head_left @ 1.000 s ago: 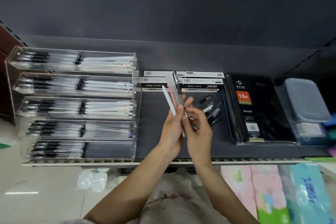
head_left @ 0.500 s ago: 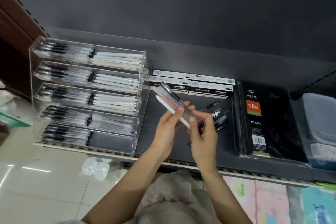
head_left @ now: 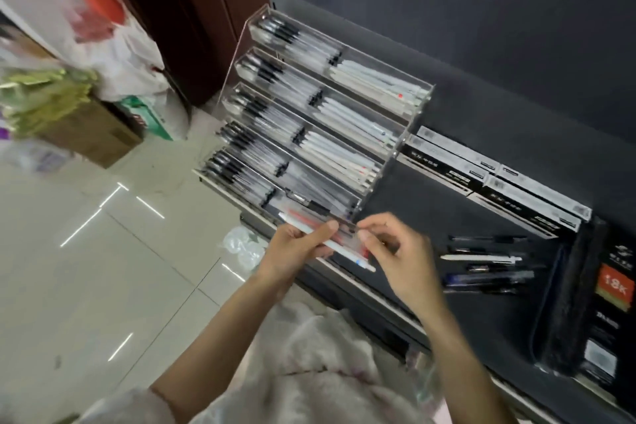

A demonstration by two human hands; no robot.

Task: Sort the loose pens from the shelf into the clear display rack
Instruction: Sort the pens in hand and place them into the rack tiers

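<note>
My left hand [head_left: 296, 251] grips a small bundle of pens [head_left: 318, 229], a white one, a red-tinted clear one and a black-capped clear one, lying level just in front of the lowest tier of the clear display rack [head_left: 418, 101]. My right hand [head_left: 395, 251] pinches the right end of that bundle with thumb and forefinger. The rack has several tiers filled with black-capped clear pens on the left and white pens on the right. Several loose pens [head_left: 485, 265], dark ones and a white one, lie on the dark shelf [head_left: 406, 193] right of my hands.
Boxed pen packs [head_left: 495, 182] lie behind the loose pens. A black diary [head_left: 612, 293] stands at the right edge. Left of the shelf are a tiled floor, a cardboard box [head_left: 93, 134], plastic bags [head_left: 127, 58] and a dark wooden panel.
The view has swung left and tilted. Both hands have carried the pen bundle left and down, from above the loose pens to the rack's lowest tier, turning it from upright to level.
</note>
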